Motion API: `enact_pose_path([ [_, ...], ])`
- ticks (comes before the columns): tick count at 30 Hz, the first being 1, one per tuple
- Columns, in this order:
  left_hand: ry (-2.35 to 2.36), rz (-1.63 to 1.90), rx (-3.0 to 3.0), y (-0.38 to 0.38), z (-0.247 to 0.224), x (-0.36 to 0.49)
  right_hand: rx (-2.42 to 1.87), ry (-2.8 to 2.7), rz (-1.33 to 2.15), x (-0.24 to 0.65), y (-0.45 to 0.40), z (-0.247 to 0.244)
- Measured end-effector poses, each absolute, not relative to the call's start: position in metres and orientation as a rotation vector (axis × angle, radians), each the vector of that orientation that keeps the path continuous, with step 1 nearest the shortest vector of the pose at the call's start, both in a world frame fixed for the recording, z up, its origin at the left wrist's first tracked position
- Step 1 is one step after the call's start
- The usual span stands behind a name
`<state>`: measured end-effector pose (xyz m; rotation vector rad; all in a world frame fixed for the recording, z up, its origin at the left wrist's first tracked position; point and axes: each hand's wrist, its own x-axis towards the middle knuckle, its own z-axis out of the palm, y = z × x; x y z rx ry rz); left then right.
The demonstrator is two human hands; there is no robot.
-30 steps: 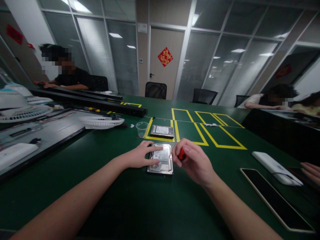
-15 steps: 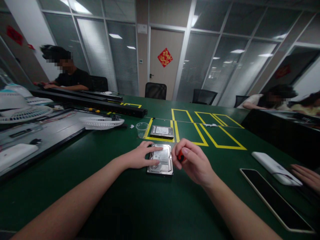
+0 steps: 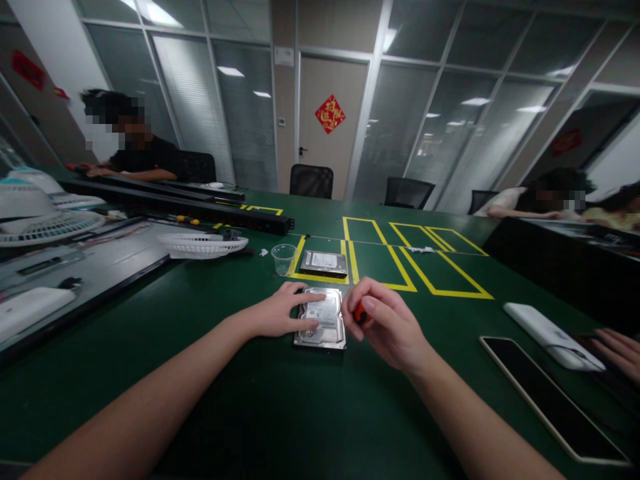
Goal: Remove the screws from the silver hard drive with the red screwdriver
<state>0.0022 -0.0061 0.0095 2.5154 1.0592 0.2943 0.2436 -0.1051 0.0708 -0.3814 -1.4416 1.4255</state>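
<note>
A silver hard drive [image 3: 331,320] lies flat on the green table in front of me. My left hand [image 3: 283,312] holds it from the left, thumb and a finger spread over its label and other fingers at its far left corner. At its right edge, my right hand [image 3: 383,320] is closed around a screwdriver [image 3: 360,313] with a red and black handle. The fingers hide the screwdriver's shaft and tip. Just beyond, a second hard drive [image 3: 324,262] lies inside a yellow taped box, beside a clear plastic cup [image 3: 284,260].
To the right lie a phone [image 3: 545,393] and a white power bank [image 3: 553,337] with a cable, near another person's hand [image 3: 620,353]. White fan parts [image 3: 205,245], a flat panel [image 3: 100,273] and long black bars [image 3: 200,207] occupy the left. Co-workers sit at the table's far sides.
Both my hands stay in nearly the same place; the screwdriver handle has turned slightly in my right fingers. The other person's hand at the right has shifted slightly rightward.
</note>
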Motion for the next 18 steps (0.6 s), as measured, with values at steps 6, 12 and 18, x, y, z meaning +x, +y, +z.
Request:
enact_pose_path([
  [6, 1.053, 0.295, 2.507, -0.0071, 0.0111, 0.0024, -0.401, -1.468, 1.404, 0.2432, -0.1053, 0.0721],
  [12, 1.038, 0.323, 2.516, -0.0076, 0.0103, 0.0024, -0.481, -1.593, 1.336, 0.2440, -0.1052, 0.0688],
  [18, 1.044, 0.320, 2.512, -0.0081, 0.0111, 0.0021, -0.495, -1.665, 1.331, 0.2435, -0.1076, 0.0688],
])
